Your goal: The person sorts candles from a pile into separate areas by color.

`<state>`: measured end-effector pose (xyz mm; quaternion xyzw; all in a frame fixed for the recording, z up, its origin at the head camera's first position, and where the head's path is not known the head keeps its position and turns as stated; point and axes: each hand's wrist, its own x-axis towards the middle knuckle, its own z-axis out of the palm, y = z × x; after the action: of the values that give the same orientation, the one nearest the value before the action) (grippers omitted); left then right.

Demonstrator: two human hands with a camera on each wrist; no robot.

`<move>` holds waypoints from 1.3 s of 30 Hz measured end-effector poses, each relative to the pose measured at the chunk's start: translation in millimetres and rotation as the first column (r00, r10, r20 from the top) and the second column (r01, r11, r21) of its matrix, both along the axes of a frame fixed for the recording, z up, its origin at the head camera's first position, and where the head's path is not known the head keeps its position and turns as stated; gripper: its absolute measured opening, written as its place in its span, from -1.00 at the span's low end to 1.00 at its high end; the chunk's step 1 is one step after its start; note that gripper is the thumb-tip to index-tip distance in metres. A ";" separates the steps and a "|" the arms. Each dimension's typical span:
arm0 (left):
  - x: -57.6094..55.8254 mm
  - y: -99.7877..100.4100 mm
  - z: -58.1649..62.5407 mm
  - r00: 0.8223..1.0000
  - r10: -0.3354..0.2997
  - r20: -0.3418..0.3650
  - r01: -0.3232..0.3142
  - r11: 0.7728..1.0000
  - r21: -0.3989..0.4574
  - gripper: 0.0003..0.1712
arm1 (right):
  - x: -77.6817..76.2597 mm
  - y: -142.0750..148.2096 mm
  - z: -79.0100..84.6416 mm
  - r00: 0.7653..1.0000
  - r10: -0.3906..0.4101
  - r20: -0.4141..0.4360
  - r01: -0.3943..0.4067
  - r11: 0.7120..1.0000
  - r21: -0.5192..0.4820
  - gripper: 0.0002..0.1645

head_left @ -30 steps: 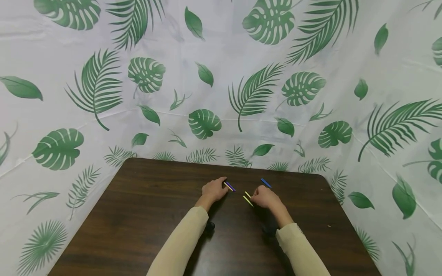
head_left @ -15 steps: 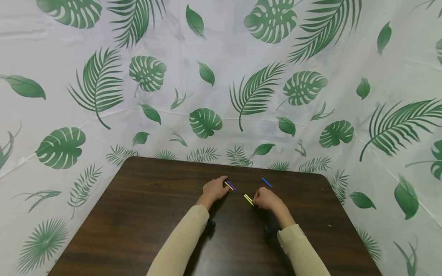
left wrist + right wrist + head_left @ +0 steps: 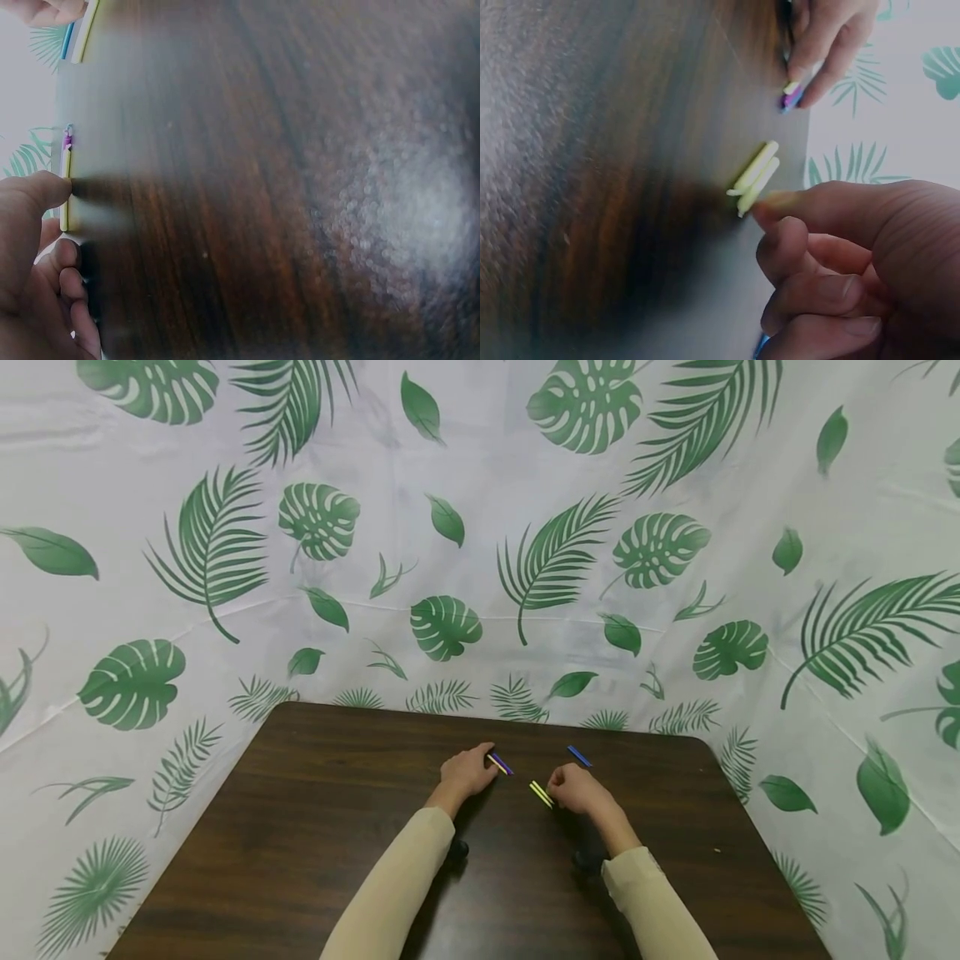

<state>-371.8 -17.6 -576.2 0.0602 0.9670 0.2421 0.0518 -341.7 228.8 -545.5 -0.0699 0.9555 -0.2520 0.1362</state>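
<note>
My left hand (image 3: 467, 772) rests at the middle of the table, thumb and index finger pinching a small row of thin candles, among them a purple one (image 3: 502, 763) and a yellow one (image 3: 66, 191). In the right wrist view a blue end shows beside them. To the right, two yellow candles (image 3: 756, 166) lie side by side on the table, slanted, thin wick tips at the near end. My right hand (image 3: 577, 788) pinches the nearer end of the right-hand yellow candle (image 3: 760, 182), its other fingers curled. Its index fingertip is hidden behind the thumb.
Beyond the right hand lies a blue candle (image 3: 579, 756). The dark wood table (image 3: 322, 827) ends at a white leaf-print cloth (image 3: 360, 635) behind it. A tiny pale speck (image 3: 717, 850) is on the table's right side.
My right hand has brought one yellow candle down and left, beside the other, so the two now lie parallel and close. My left hand stays in place on its candles.
</note>
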 end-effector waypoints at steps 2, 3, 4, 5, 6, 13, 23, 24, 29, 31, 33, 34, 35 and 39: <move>-1.1 -0.2 0.3 1.000 0.001 0.014 -0.001 1.000 0.003 -0.35 | -1.1 -2.0 -0.8 1.000 -0.009 -0.013 0.009 1.000 -0.008 -0.85; -4.3 -0.6 -3.6 1.000 0.000 0.012 0.000 1.000 0.008 -0.34 | -2.0 -3.0 -1.3 1.000 -0.020 -0.015 0.020 1.000 -0.012 -0.84; -7.3 -0.9 -7.5 1.000 0.001 0.010 -0.001 1.000 0.006 -0.34 | -3.0 -4.2 -1.7 0.999 -0.031 -0.020 0.031 0.999 -0.017 -0.84; -10.4 -1.4 -12.1 1.000 0.001 0.005 -0.001 1.000 0.004 -0.34 | -4.1 -5.4 -2.0 0.999 -0.042 -0.026 0.041 0.999 -0.021 -0.84; -13.5 -1.3 -16.5 1.000 0.002 0.004 -0.002 1.000 0.006 -0.33 | -5.2 -6.4 -2.0 0.998 -0.050 -0.034 0.049 0.999 -0.023 -0.83; -27.5 0.1 -37.5 1.000 0.003 0.000 -0.003 1.000 0.000 -0.33 | -10.0 -14.5 -2.5 0.997 -0.068 -0.024 0.069 0.997 0.029 -0.80; -21.0 -5.5 -14.5 1.000 0.009 0.022 -0.009 1.000 0.008 -0.34 | -19.6 -35.3 -0.1 0.994 -0.078 -0.072 0.078 0.997 0.002 -0.80; -22.4 -6.2 -15.1 1.000 0.004 0.024 -0.004 1.000 0.004 -0.33 | -21.3 -39.1 0.2 0.993 -0.079 -0.087 0.079 0.997 0.000 -0.81; -39.6 -6.2 -45.4 1.000 -0.008 0.014 0.009 1.000 -0.016 -0.30 | -28.9 -60.3 0.8 0.990 -0.073 -0.121 0.069 0.997 -0.039 -0.83; -41.2 -5.2 -51.1 1.000 -0.006 0.015 0.007 1.000 -0.018 -0.30 | -31.5 -67.7 -0.2 0.991 -0.072 -0.115 0.067 0.996 -0.051 -0.83; -39.2 -3.6 -50.3 1.000 -0.002 0.014 0.002 1.000 -0.016 -0.31 | -33.5 -73.2 -1.8 0.991 -0.078 -0.106 0.073 0.996 -0.051 -0.83; -37.1 -3.0 -46.7 1.000 -0.001 0.021 0.001 1.000 -0.010 -0.31 | -34.5 -75.1 -3.0 0.991 -0.085 -0.101 0.081 0.996 -0.047 -0.84; -34.0 -2.5 -41.6 1.000 0.000 0.028 0.000 1.000 -0.004 -0.31 | -35.4 -76.6 -4.3 0.991 -0.090 -0.101 0.086 0.995 -0.044 -0.84; -31.4 -1.4 -36.5 1.000 0.001 0.020 -0.001 1.000 0.003 -0.34 | -36.8 -78.5 -8.4 0.989 -0.102 -0.105 0.100 0.995 -0.028 -0.84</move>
<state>-403.1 -19.0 -612.7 0.0572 0.9661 0.2440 0.0612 -378.5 150.4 -553.8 -0.0361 0.9609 -0.2652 0.0716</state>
